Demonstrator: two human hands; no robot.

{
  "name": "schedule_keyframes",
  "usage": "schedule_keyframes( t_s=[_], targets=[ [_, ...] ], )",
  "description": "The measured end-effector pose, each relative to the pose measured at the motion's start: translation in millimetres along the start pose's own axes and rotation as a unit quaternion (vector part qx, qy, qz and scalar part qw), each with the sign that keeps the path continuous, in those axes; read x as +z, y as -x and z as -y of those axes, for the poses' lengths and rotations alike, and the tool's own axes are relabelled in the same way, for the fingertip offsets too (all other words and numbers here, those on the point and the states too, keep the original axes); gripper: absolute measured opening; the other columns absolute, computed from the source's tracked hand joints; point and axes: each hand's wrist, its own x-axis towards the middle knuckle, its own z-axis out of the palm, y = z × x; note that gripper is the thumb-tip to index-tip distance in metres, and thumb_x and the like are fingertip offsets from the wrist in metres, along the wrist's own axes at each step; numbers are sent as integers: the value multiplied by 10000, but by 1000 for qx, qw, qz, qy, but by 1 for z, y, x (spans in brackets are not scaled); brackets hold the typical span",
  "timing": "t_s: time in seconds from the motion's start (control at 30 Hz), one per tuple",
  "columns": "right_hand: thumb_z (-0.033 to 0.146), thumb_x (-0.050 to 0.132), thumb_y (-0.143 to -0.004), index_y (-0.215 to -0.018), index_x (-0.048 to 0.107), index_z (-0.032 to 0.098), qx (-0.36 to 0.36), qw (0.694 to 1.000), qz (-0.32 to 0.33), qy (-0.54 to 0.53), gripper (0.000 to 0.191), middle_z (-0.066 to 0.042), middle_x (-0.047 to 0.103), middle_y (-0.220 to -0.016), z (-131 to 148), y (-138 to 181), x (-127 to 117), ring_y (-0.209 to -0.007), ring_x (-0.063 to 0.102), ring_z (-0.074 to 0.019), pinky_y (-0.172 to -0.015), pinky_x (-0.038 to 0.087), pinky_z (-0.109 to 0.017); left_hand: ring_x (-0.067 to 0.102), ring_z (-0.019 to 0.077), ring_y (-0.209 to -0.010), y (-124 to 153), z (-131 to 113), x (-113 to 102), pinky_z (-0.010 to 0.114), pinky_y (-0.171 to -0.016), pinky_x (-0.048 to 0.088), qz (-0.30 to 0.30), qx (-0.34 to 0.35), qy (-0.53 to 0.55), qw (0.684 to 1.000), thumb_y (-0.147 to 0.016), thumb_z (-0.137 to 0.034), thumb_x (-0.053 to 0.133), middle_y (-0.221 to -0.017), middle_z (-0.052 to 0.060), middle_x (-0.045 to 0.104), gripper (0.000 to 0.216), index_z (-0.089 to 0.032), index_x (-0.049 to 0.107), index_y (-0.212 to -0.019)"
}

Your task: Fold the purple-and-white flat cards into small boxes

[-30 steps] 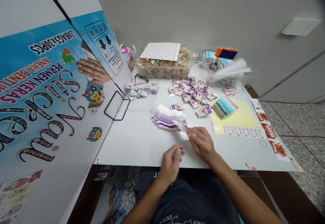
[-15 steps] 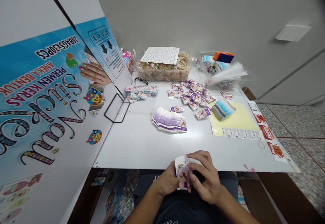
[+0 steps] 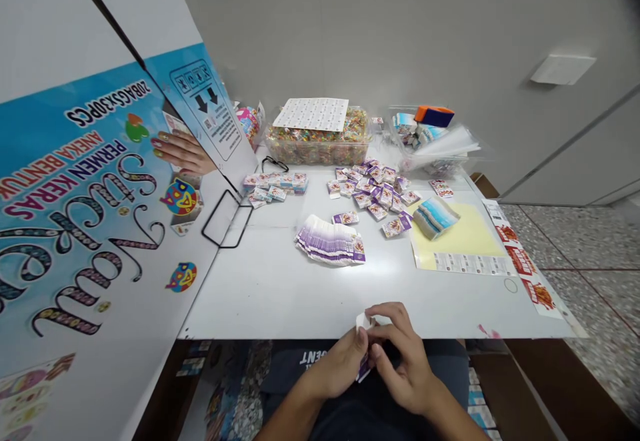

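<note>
A small purple-and-white paper box point(image 3: 364, 321) is held at the table's near edge, its white flap standing up at the top. My left hand point(image 3: 337, 367) is closed around it, thumb across the front. My right hand point(image 3: 404, 361) has curled fingers on the flap and right side of the same box, and hides part of it. Farther in on the table lies a fanned stack of flat purple-and-white boxes point(image 3: 330, 242). Behind this stack is a heap of small purple boxes point(image 3: 373, 187), with a few lying loose in front.
A large printed carton point(image 3: 115, 181) walls off the left. At the back stand a tub of colourful wrapped pieces point(image 3: 317, 144) and a clear bin point(image 3: 410, 151). A banded blue stack point(image 3: 435, 217) rests on a yellow sheet point(image 3: 465, 237). Light-blue boxes point(image 3: 275, 183) sit back left.
Within my hands the box has turned and tilted; my left thumb has moved up over its front. My right fingers have come onto the flap. The view has shifted slightly.
</note>
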Motion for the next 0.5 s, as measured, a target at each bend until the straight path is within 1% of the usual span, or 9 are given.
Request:
schedule_keyframes(
  t_s=[0.07,0.1,0.17,0.27,0.33,0.4,0.43,0.5],
  targets=[
    [143,481,-922,-978,592,224,22,999,-13,-29,148,-116,558,-1224,-1,0,-1,-1126,506,-278,-933,451,-460,523,192,-806,-4,0,0,340,-786,452,30,18,5,999,-818,-843,344,-866,66,572,809,-123,602,-1083],
    [169,486,-925,-943,577,223,36,998,-10,-40,107,-116,555,-1231,-2,0,-2,-1128,504,-281,-931,446,-460,504,179,-772,-6,-1,1,319,-744,440,49,28,11,998,-790,-856,381,-836,51,554,809,-124,598,-1059],
    [234,509,-930,-898,535,222,66,995,12,-69,42,-124,553,-1241,-1,-1,-3,-1110,513,-284,-900,454,-446,495,173,-790,-9,-4,3,300,-744,426,69,49,20,996,-761,-837,489,-859,42,549,765,-131,595,-1035],
    [359,524,-944,-844,478,225,86,985,57,-136,173,-120,590,-1143,1,-4,-6,-993,551,-262,-814,476,-406,518,179,-843,-12,-9,5,294,-771,440,75,57,45,995,-692,-753,690,-946,52,570,699,-131,611,-1001],
    [441,502,-959,-808,486,223,84,977,88,-176,265,-113,606,-1101,4,-7,-10,-984,557,-260,-831,481,-414,547,155,-758,-13,-9,5,279,-699,472,81,27,75,993,-658,-655,795,-898,39,586,628,-129,625,-958],
    [498,492,-959,-802,540,217,76,970,119,-197,325,-117,604,-1150,6,-10,-16,-1066,544,-278,-909,470,-449,550,122,-595,-14,-6,4,266,-577,495,81,-17,113,990,-625,-547,868,-753,-4,581,554,-134,627,-905],
    [507,507,-952,-823,573,217,76,968,134,-200,324,-119,595,-1200,7,-12,-19,-1121,529,-288,-955,454,-467,547,117,-524,-14,-5,3,265,-524,503,79,-37,132,987,-595,-504,896,-676,-26,572,533,-138,623,-870],
    [483,584,-916,-899,618,224,81,964,158,-197,262,-118,559,-1306,10,-13,-24,-1213,490,-303,-1028,415,-493,560,130,-428,-14,-1,1,265,-445,513,74,-64,168,981,-513,-464,940,-554,-48,563,534,-143,605,-777]
  ],
)
